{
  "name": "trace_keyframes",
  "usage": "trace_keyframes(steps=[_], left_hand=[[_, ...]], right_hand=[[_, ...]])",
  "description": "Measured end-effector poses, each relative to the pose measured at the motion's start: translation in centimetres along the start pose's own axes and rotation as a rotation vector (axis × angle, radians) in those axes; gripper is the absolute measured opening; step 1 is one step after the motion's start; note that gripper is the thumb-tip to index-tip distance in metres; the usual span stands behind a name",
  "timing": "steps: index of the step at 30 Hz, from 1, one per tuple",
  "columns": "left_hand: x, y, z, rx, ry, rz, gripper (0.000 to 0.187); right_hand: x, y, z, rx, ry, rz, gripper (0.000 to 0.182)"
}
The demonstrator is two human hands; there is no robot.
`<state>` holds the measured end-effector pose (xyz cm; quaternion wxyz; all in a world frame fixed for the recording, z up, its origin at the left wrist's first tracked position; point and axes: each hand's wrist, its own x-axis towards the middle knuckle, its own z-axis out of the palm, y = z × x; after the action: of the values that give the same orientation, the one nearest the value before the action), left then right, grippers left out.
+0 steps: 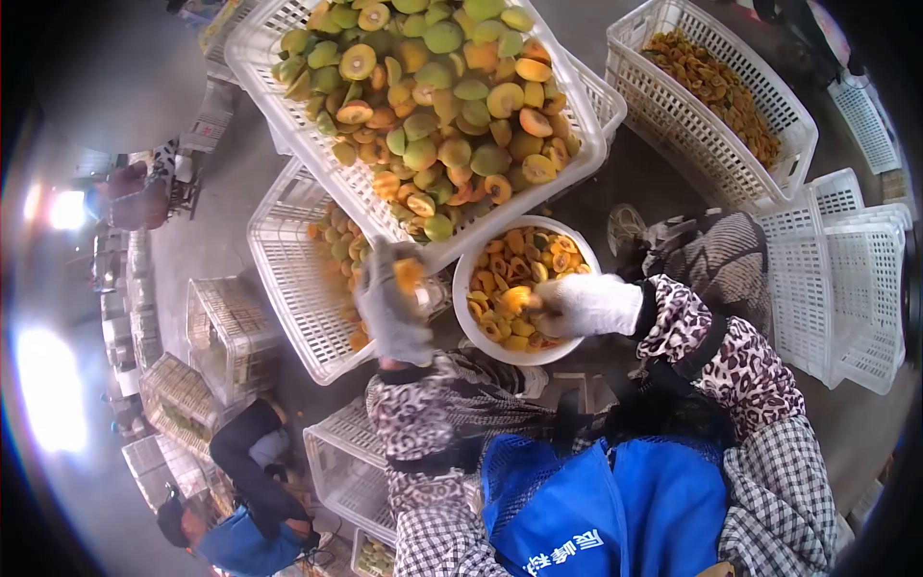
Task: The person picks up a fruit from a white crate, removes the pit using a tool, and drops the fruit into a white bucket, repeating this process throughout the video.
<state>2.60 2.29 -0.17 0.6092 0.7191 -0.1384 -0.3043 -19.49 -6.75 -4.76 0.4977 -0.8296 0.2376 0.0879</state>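
My left hand (pixel 392 313), in a pale work glove and blurred by motion, is closed around an orange fruit half (pixel 411 276). It is over the right edge of a white crate (pixel 288 288) of cut fruit. My right hand (pixel 588 306), gloved too, is above a round white bucket (pixel 465 313); its fingers are closed on a yellow-orange fruit piece (pixel 517 300). Orange fruit pieces (pixel 524 258) fill much of the bucket. Ahead of both hands, a large white crate (pixel 336 188) is heaped with green and orange halved fruit (pixel 423 120), peach- or apricot-like.
A long white crate (pixel 673 115) holds darker orange pieces at upper right. Stacked crates (pixel 827 288) stand at right. More crates (pixel 229 332) line the left, where another person (pixel 245 524) sits low. One further person (pixel 139 192) is at far left.
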Motion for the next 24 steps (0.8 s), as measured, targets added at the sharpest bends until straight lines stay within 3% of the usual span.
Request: trace_keyframes(steps=[1,2,4,5,6,7,8,10,11,12,14,16,18,19,20,21,22,24], left_hand=[[1.6,-1.5,-1.6,-0.154,0.138,0.165,0.018],[2.4,-1.3,-2.9,-0.152,0.132,0.179,0.018],[3.6,-0.8,-5.5,1.116,0.664,0.850,0.018],[5.1,-0.7,-5.6,0.872,0.324,0.649,0.019],[6.5,-1.2,-4.8,0.874,0.327,0.648,0.019],[7.6,-1.3,-2.7,1.151,0.127,0.790,0.023],[8.3,-1.5,-0.7,1.419,-0.095,0.923,0.029],[10.2,-4.7,1.9,1.526,-0.099,1.011,0.035],[10.4,-5.9,2.5,1.582,-0.127,0.952,0.042],[10.8,-6.7,2.7,1.578,-0.136,0.966,0.042],[9.4,-5.1,4.1,1.438,-0.164,0.431,0.042],[8.0,-3.9,3.8,1.327,-0.192,0.406,0.035],[5.3,-1.7,3.8,-0.148,-0.230,-0.104,0.031],[4.4,-1.3,3.5,-0.143,-0.226,-0.111,0.031],[3.6,-1.1,3.2,-0.330,-0.309,-0.154,0.032],[2.7,-0.8,3.2,-0.522,-0.392,-0.197,0.033],[1.4,-0.3,3.8,-0.524,-0.391,-0.208,0.033],[-1.4,0.8,5.2,-0.418,-0.416,0.044,0.030]], right_hand=[[0.7,2.3,1.0,-0.421,0.009,0.064,0.024],[4.6,8.9,4.3,-0.847,-0.403,0.447,0.018],[1.2,9.7,4.4,-0.760,0.047,0.102,0.016],[1.5,7.8,3.6,-0.745,-0.075,0.145,0.017],[1.7,5.8,2.7,-0.729,-0.202,0.185,0.018],[-0.1,5.5,3.1,-0.676,0.259,-0.090,0.018],[-0.2,5.6,3.3,-0.679,0.257,-0.091,0.018],[-0.3,5.9,3.4,-0.720,0.429,-0.338,0.016],[-0.4,4.7,2.8,-0.485,0.444,-0.243,0.016],[-0.5,3.9,2.0,-0.512,0.418,-0.227,0.020],[-0.5,2.0,0.5,-0.200,0.340,-0.006,0.025],[0.0,1.2,0.0,-0.108,0.424,-0.057,0.026],[0.2,-0.5,-0.7,-0.021,0.498,-0.114,0.026],[0.0,-2.0,-1.5,0.079,0.477,-0.118,0.028],[0.1,-2.9,-1.8,0.177,0.456,-0.121,0.029],[0.5,-3.1,-1.2,0.167,0.495,-0.158,0.030],[0.5,-3.8,-1.3,0.141,0.450,-0.076,0.031],[0.8,-3.8,-0.9,0.063,0.441,-0.049,0.029]])
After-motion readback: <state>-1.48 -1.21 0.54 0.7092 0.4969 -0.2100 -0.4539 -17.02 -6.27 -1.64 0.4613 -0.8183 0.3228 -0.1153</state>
